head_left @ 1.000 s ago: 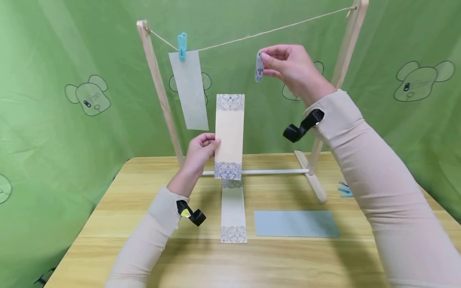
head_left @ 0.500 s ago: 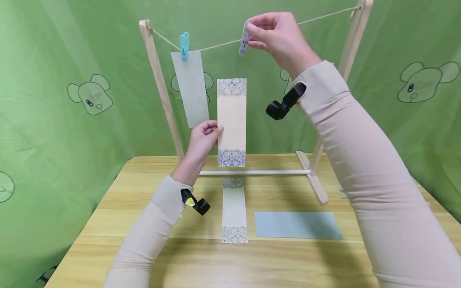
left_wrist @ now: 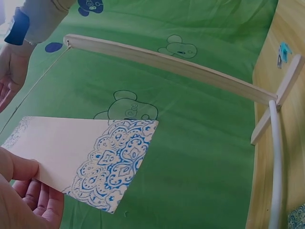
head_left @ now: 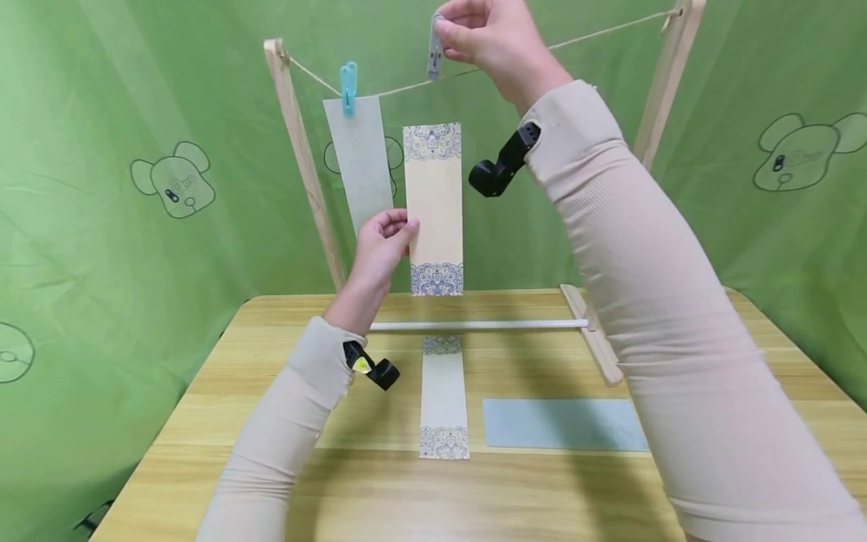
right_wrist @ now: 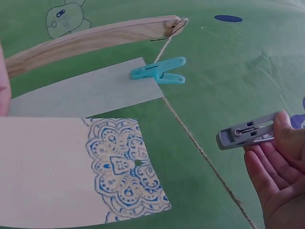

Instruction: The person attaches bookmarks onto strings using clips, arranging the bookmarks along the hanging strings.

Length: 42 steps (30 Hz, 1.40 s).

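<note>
My left hand (head_left: 382,239) pinches the left edge of a cream paper strip (head_left: 435,203) with blue lace-pattern ends, held upright below the string (head_left: 406,88). A small hole shows near the strip's top end in the right wrist view. Up at the string, my right hand (head_left: 484,38) pinches a grey clothespin (right_wrist: 248,131) by its handle end, its tip overlapping the string in the head view. To the left, a turquoise clothespin (head_left: 348,89) fastens a pale blue-grey paper strip (head_left: 359,154) to the string; my left hand partly covers that strip's lower end.
Wooden posts (head_left: 305,165) carry the string, with a white rod (head_left: 488,325) low between them. On the table (head_left: 325,482) lie a second lace-pattern strip (head_left: 443,391) and a light blue strip (head_left: 565,423). Spare clothespins (left_wrist: 284,51) sit near the right post's foot.
My right hand has moved up and left, bringing the grey clothespin to the string. My left hand has raised the cream strip closer to the string.
</note>
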Each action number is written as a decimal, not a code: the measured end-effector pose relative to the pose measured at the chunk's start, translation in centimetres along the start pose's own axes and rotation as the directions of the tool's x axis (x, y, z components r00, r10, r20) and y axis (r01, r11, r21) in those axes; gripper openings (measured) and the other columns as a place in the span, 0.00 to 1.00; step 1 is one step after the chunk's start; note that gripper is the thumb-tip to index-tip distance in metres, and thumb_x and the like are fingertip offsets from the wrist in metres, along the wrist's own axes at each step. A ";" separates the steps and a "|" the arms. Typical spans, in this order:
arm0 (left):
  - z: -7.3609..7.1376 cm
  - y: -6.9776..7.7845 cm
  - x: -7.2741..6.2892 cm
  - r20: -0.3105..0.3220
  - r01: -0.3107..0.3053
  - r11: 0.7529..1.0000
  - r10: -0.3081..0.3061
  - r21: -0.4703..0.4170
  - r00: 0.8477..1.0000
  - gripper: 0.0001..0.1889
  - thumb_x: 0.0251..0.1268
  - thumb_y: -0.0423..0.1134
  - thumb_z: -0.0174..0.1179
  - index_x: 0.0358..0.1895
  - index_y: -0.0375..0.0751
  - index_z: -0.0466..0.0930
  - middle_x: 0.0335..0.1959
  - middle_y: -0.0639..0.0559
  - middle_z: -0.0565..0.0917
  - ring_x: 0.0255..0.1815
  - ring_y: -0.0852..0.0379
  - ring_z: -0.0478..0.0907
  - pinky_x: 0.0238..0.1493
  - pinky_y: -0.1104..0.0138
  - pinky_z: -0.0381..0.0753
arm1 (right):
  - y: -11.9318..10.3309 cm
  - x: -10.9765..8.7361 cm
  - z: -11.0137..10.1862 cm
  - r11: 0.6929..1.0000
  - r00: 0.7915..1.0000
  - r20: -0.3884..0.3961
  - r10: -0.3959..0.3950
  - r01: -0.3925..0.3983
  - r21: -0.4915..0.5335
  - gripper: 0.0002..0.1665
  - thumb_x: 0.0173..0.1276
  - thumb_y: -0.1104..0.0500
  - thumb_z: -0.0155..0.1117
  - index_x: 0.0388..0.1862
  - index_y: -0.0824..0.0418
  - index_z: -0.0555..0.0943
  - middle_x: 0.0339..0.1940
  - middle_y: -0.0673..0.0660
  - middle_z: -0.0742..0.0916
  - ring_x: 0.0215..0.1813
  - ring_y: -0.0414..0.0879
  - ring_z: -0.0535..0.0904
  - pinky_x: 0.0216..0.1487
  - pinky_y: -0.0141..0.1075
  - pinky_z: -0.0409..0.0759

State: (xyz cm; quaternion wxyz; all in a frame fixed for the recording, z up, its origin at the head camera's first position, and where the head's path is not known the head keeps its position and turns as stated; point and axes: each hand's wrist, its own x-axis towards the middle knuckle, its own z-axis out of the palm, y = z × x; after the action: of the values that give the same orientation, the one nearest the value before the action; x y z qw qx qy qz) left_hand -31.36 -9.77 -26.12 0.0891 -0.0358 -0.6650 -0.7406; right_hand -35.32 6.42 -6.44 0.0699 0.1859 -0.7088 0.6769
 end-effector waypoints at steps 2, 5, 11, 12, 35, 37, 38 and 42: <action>-0.1 0.0 0.1 -0.005 -0.004 1.000 0.004 -0.002 1.000 0.11 0.63 0.30 0.59 0.47 0.33 0.76 0.32 0.54 0.78 0.30 0.62 0.72 0.30 0.75 0.74 | 0.0 0.2 0.1 1.000 1.000 0.002 -0.009 0.009 0.006 0.09 0.63 0.67 0.63 0.42 0.62 0.76 0.40 0.53 0.80 0.43 0.42 0.76 0.47 0.24 0.78; -0.1 0.1 0.1 -0.010 -0.012 1.000 0.012 0.001 1.000 0.11 0.63 0.30 0.59 0.48 0.32 0.75 0.32 0.54 0.78 0.30 0.62 0.72 0.30 0.75 0.74 | 0.0 0.4 0.3 1.000 1.000 -0.018 -0.010 0.010 -0.008 0.10 0.63 0.67 0.63 0.43 0.62 0.76 0.41 0.53 0.80 0.44 0.41 0.75 0.44 0.23 0.78; -0.1 0.3 0.1 -0.019 -0.029 1.000 0.029 -0.001 0.999 0.12 0.63 0.29 0.59 0.48 0.31 0.75 0.31 0.54 0.78 0.30 0.62 0.72 0.29 0.76 0.74 | 0.1 1.0 0.8 1.000 0.996 -0.089 0.022 -0.023 -0.017 0.08 0.62 0.67 0.64 0.40 0.61 0.77 0.37 0.51 0.80 0.40 0.40 0.76 0.41 0.23 0.79; -0.1 0.3 0.1 -0.021 -0.031 1.000 0.031 -0.002 0.999 0.12 0.63 0.29 0.59 0.48 0.31 0.75 0.31 0.54 0.78 0.30 0.62 0.72 0.29 0.76 0.74 | 0.2 1.0 1.0 0.999 0.995 -0.096 0.025 -0.027 -0.018 0.07 0.62 0.67 0.64 0.39 0.61 0.77 0.35 0.51 0.80 0.39 0.40 0.76 0.40 0.23 0.79; 0.0 -0.1 1.2 -0.047 -0.042 0.999 0.042 -0.006 0.998 0.09 0.62 0.29 0.59 0.45 0.34 0.76 0.35 0.49 0.80 0.30 0.62 0.73 0.30 0.75 0.74 | 1.6 1.3 1.9 0.990 0.994 -0.098 0.050 -0.062 -0.124 0.04 0.64 0.66 0.62 0.38 0.62 0.78 0.38 0.53 0.81 0.37 0.40 0.74 0.44 0.24 0.78; 0.0 0.0 1.4 -0.055 -0.038 0.999 0.037 -0.008 0.998 0.08 0.62 0.29 0.59 0.44 0.35 0.76 0.35 0.48 0.80 0.30 0.62 0.73 0.30 0.75 0.74 | 1.7 1.4 1.9 0.991 0.993 -0.094 0.065 -0.076 -0.114 0.04 0.64 0.66 0.62 0.37 0.62 0.78 0.40 0.54 0.81 0.37 0.40 0.75 0.44 0.24 0.78; 0.0 0.0 1.4 -0.058 -0.034 0.999 0.034 -0.009 0.998 0.08 0.62 0.29 0.59 0.44 0.36 0.76 0.36 0.48 0.80 0.30 0.62 0.73 0.30 0.75 0.74 | 1.8 1.4 2.0 0.991 0.993 -0.093 0.071 -0.081 -0.110 0.04 0.64 0.66 0.62 0.37 0.62 0.78 0.40 0.54 0.81 0.37 0.40 0.75 0.43 0.24 0.79; 0.0 0.2 1.6 -0.067 -0.025 1.000 0.025 -0.007 0.997 0.08 0.62 0.29 0.59 0.44 0.36 0.77 0.36 0.49 0.80 0.30 0.62 0.73 0.30 0.75 0.74 | 1.9 1.5 2.2 0.990 0.992 -0.091 0.081 -0.091 -0.108 0.03 0.64 0.66 0.62 0.37 0.62 0.78 0.40 0.55 0.82 0.37 0.40 0.75 0.43 0.24 0.79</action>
State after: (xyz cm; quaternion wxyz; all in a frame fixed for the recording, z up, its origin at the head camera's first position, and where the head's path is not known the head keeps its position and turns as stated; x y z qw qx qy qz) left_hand -32.93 -9.89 -25.64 0.1205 -0.0198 -0.6582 -0.7429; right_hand -37.06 4.07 -7.88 0.0817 0.1212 -0.7493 0.6458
